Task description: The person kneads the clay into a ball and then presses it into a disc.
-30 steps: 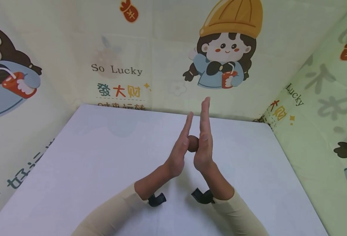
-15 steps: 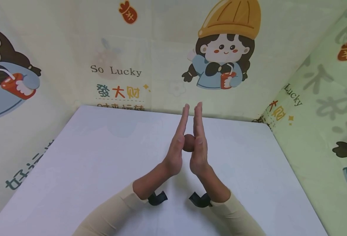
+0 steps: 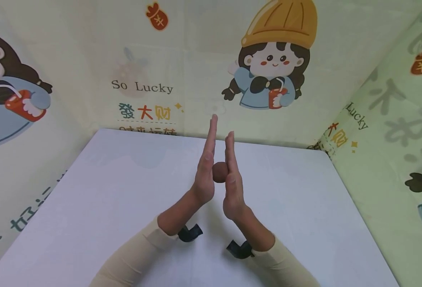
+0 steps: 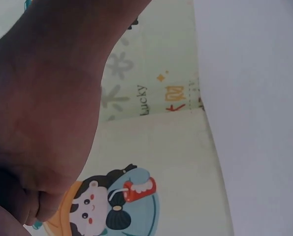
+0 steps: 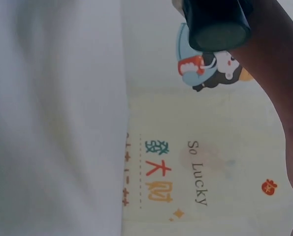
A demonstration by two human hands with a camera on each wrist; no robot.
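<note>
A small brown ball (image 3: 220, 172) sits between two upright palms above the table in the head view. On its left side presses my left hand (image 3: 205, 173), fingers straight and pointing away from me. My right hand (image 3: 234, 187) presses the ball from the other side, its fingers straight as well. The left fingertips reach farther forward than the right ones. In the left wrist view a hand (image 4: 43, 108) fills the left side, with a dark shadowed area low in the corner. The right wrist view shows a hand and forearm (image 5: 279, 83) along its right edge.
Below the hands lies a white tabletop (image 3: 117, 207). Behind it stands a pale printed cloth wall (image 3: 204, 59) with cartoon figures and lettering, with more such cloth on both sides. Black curved wrist mounts (image 3: 191, 233) stick out beneath both sleeves.
Both hands and the ball have shifted left. My left hand has slid forward and my right hand back, reversing which fingertips lead. The ball has stayed between the palms.
</note>
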